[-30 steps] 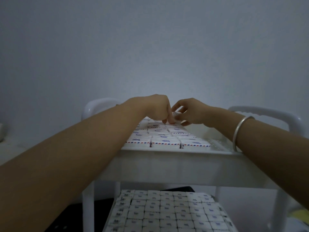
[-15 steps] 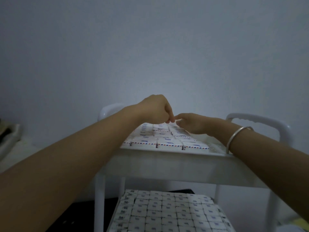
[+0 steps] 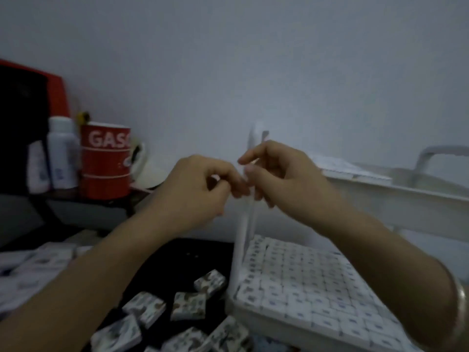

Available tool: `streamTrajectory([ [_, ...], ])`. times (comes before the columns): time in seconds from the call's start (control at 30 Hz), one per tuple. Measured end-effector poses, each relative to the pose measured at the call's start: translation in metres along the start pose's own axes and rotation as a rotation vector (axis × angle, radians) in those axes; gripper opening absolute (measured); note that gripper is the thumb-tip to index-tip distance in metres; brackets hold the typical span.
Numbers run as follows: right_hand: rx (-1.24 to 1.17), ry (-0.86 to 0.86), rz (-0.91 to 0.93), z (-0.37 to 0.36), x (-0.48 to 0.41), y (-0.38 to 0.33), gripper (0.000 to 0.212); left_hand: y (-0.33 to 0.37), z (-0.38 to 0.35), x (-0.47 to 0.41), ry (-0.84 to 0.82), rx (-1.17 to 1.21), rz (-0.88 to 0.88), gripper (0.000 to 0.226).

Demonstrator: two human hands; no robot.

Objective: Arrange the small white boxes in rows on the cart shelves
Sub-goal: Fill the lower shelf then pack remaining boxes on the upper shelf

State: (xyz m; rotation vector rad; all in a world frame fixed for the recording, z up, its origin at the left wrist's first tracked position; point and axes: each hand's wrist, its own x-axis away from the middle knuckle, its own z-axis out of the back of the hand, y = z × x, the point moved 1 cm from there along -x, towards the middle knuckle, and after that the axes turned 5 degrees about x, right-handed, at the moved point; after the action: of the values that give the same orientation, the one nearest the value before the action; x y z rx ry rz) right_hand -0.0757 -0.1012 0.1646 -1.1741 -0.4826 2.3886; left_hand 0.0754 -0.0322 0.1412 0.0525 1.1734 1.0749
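Landmark for all positions: cart post (image 3: 243, 224), the white upright at the cart's near corner.

**Hands.** The left hand (image 3: 200, 189) hangs just left of the post and the right hand (image 3: 281, 176) just right of it, across its upper part. Both have curled fingers, and the fingertips nearly meet in front of the post. The frame is blurred, so I cannot tell whether either hand pinches a box or closes on nothing.

**Task items.**
- The packed rows of small white boxes (image 3: 304, 283) fill the lower shelf (image 3: 269, 326), right of the post's foot, well below both hands and under the right forearm.
- More boxes lie on the top shelf (image 3: 406, 196), right of the post and beyond the right hand.
- The loose boxes (image 3: 189, 306) lie scattered on the dark surface left of the post's foot, below the left forearm. Neither hand touches them.

**Risks (judgement).**
- If the right forearm drops while reaching back, it could sweep the lower rows out of line. The bracelet (image 3: 460, 308) might catch a box edge.
- Fingers this close to the post could knock it and jolt the cart, shifting the rows on both shelves.
- A wide left reach could hit the red mug (image 3: 105, 161) or the white bottle (image 3: 62, 153), both well left of the post.
- In this dim light a loose box might be set wrong face up.
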Motion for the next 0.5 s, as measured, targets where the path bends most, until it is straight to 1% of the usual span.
streamTrajectory([
  [0.07, -0.017, -0.134, -0.004, -0.049, 0.009, 0.0, 0.011, -0.033, 0.01, 0.047, -0.004, -0.034, 0.146, 0.041],
  [0.17, 0.024, -0.356, -0.017, -0.123, 0.019, 0.007, 0.015, -0.088, 0.028, 0.122, 0.017, -0.098, 0.406, 0.045],
  [0.27, 0.08, -0.56, 0.007, -0.193, 0.023, 0.015, 0.019, -0.129, 0.06, 0.189, 0.096, -0.185, 0.56, 0.042],
  [0.3, 0.106, -0.593, 0.041, -0.215, 0.023, 0.017, 0.024, -0.138, 0.073, 0.207, 0.131, -0.23, 0.57, 0.04],
  [0.37, 0.152, -0.616, 0.112, -0.256, 0.019, 0.021, 0.035, -0.152, 0.099, 0.235, 0.215, -0.394, 0.524, 0.034],
  [0.47, 0.14, -0.64, 0.123, -0.313, 0.008, 0.023, 0.044, -0.165, 0.135, 0.264, 0.331, -0.656, 0.49, 0.017],
  [0.5, 0.146, -0.633, 0.134, -0.33, 0.003, 0.023, 0.046, -0.17, 0.145, 0.273, 0.371, -0.713, 0.517, 0.018],
])
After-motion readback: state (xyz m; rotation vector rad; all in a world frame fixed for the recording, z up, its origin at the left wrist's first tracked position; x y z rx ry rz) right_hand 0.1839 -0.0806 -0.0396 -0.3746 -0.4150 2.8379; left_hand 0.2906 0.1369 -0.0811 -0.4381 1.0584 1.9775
